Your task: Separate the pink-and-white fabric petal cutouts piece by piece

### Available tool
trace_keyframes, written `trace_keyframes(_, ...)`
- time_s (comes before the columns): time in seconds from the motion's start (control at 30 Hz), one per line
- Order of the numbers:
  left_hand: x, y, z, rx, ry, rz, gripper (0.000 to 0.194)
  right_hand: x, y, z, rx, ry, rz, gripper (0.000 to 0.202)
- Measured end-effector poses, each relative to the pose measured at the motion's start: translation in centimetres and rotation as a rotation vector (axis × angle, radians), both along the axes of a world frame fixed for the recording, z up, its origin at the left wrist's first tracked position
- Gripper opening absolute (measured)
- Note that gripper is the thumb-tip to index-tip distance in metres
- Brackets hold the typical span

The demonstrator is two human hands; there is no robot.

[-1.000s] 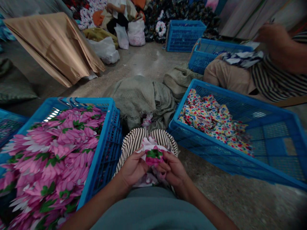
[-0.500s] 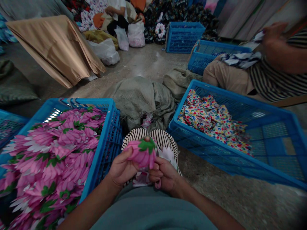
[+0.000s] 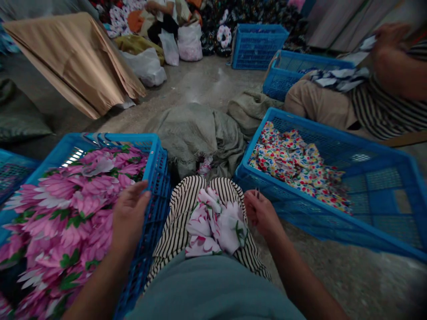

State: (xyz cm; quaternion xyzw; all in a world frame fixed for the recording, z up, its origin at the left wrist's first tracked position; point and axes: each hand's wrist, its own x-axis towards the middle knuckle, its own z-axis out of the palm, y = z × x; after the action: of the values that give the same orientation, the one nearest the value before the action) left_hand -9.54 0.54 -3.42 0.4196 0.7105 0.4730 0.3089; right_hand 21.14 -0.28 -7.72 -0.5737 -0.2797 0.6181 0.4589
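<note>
While the right hand (image 3: 260,211) hovers, flowers (image 3: 231,226) lie leftward.

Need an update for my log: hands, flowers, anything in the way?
Left hand open near pink flowers; right hand pinching small object, unclear. Pale flowers bunched on lap. Blue baskets crowd both sides.

a tan cloth (image 3: 73,58) drapes at upper left, its folds hanging near the concrete floor (image 3: 203,84). beyond it, a slumped white plastic bag (image 3: 148,69) lies beside an olive cloth (image 3: 138,48), with 2 upright white bags (image 3: 190,42) near a seated person (image 3: 165,11). a pale ring-shaped cushion (image 3: 219,37) leans against a dark heap (image 3: 263,13). 2 blue crates (image 3: 260,51) stand to its right. grey-green sacking (image 3: 196,129) bunches beside a larger blue crate (image 3: 290,206) holding multicoloured printed fabric (image 3: 293,164); past that, a co-worker in a striped top (image 3: 383,109) has navy-and-white fabric (image 3: 343,80) across the lap.
</note>
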Motion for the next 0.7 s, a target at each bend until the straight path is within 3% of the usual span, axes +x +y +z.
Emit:
trace_keyframes(0.1, 4.8, -1.7, -1.7, -0.018, 0.037, -0.521, 0.021, 0.2, -0.3, -1.5, 0.088, -0.522, 0.110, 0.021)
trace_keyframes(0.17, 7.1, -2.1, -1.9, 0.074, 0.098, -0.840, 0.020, 0.2, -0.8, -2.2, 0.082, -0.634, 0.265, 0.018)
trace_keyframes(0.23, 8.7, -2.1, -1.9, 0.155, 0.139, -1.030, 0.021, 0.1, -1.4, -2.4, 0.073, -0.588, 0.343, 0.012)
trace_keyframes(0.4, 11.2, -1.4, -2.5, 0.159, 0.274, -1.204, 0.030, 0.3, -1.2, -1.5, 0.194, -0.460, 0.225, 0.009)
trace_keyframes(0.5, 11.9, -1.4, -2.9, 0.129, 0.386, -1.277, 0.033, 0.8, -0.5, -1.9, 0.217, -0.500, 0.171, 0.010)
trace_keyframes(0.6, 12.1, -1.7, -3.0, 0.145, 0.455, -1.330, 0.031, 1.0, -0.5, -3.1, 0.138, -0.542, 0.238, 0.023)
trace_keyframes(0.7, 12.1, -2.0, -3.2, 0.172, 0.512, -1.427, 0.024, 0.8, -1.0, -3.5, 0.145, -0.483, 0.284, 0.019)
